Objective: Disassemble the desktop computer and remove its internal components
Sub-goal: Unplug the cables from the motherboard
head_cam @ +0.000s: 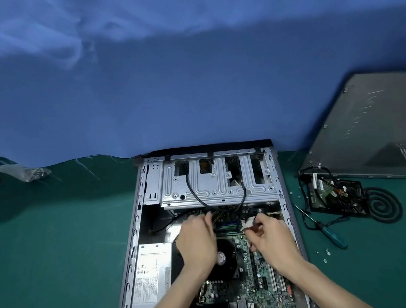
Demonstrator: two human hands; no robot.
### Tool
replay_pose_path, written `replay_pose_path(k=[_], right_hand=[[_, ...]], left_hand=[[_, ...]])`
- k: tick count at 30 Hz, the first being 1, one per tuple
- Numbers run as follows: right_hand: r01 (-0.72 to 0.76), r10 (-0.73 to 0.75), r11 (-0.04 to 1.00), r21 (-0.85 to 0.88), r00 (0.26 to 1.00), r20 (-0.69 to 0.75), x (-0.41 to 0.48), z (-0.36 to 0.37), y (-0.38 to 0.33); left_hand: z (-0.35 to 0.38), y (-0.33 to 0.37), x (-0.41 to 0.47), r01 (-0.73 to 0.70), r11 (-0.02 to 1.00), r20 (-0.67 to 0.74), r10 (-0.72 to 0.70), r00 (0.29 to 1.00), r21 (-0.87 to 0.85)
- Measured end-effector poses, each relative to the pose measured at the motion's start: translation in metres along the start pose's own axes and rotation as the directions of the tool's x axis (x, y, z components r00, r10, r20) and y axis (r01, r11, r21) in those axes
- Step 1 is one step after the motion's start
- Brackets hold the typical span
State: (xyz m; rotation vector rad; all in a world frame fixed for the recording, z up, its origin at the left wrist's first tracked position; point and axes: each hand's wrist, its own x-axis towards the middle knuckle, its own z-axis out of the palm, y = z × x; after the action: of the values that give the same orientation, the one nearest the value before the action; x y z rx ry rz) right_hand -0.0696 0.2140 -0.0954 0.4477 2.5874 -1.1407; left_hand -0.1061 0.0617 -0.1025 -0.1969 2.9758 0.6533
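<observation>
The open desktop case (137, 213) lies on the green mat (55, 248) before me. My right hand (271, 240) pinches a white connector (249, 223) over the motherboard (249, 289). My left hand (197, 241) curls into the wire bundle (218, 217); I cannot tell whether it grips. The drive cage (216, 188) and a black cable (190, 188) crowd just above. To the right lie a screwdriver (332, 234), a hard drive (334, 194) and the side panel (377, 127).

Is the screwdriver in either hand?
No, the screwdriver lies untouched on the green mat, right of the case.
</observation>
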Motion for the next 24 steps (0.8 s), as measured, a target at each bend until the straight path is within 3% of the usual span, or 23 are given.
replay_pose_path(k=[3, 6, 10, 16, 18, 21, 24], right_hand=[[-0.035, 0.036, 0.994, -0.107, 0.999, 0.012, 0.001, 0.004, -0.004], [-0.092, 0.096, 0.991, -0.1, 0.995, 0.033, 0.002, 0.006, -0.006], [-0.208, 0.208, 0.978, -0.003, 0.977, 0.055, 0.005, 0.008, -0.008], [-0.3, 0.294, 0.944, 0.136, 0.954, 0.064, 0.006, 0.007, -0.007], [-0.305, 0.297, 0.942, 0.142, 0.952, 0.073, 0.006, 0.008, -0.007], [-0.332, 0.318, 0.918, 0.217, 0.943, 0.097, 0.008, 0.008, -0.006], [-0.404, 0.371, 0.837, 0.368, 0.915, 0.159, 0.013, 0.008, -0.007]], left_hand=[[0.006, -0.01, 0.021, -0.065, 0.961, 0.235, 0.0, 0.972, 0.27], [0.012, -0.012, 0.042, 0.039, 0.967, 0.343, -0.128, 0.931, 0.254], [0.018, -0.023, 0.063, 0.189, 0.94, 0.387, -0.293, 0.874, 0.285], [0.02, -0.015, 0.086, -0.021, 0.898, 0.62, -0.286, 0.731, 0.439], [0.019, -0.02, 0.089, -0.04, 0.876, 0.595, -0.292, 0.748, 0.481], [0.02, -0.029, 0.085, -0.073, 0.86, 0.481, -0.21, 0.851, 0.506], [0.016, -0.024, 0.075, -0.152, 0.825, 0.464, -0.145, 0.874, 0.544]])
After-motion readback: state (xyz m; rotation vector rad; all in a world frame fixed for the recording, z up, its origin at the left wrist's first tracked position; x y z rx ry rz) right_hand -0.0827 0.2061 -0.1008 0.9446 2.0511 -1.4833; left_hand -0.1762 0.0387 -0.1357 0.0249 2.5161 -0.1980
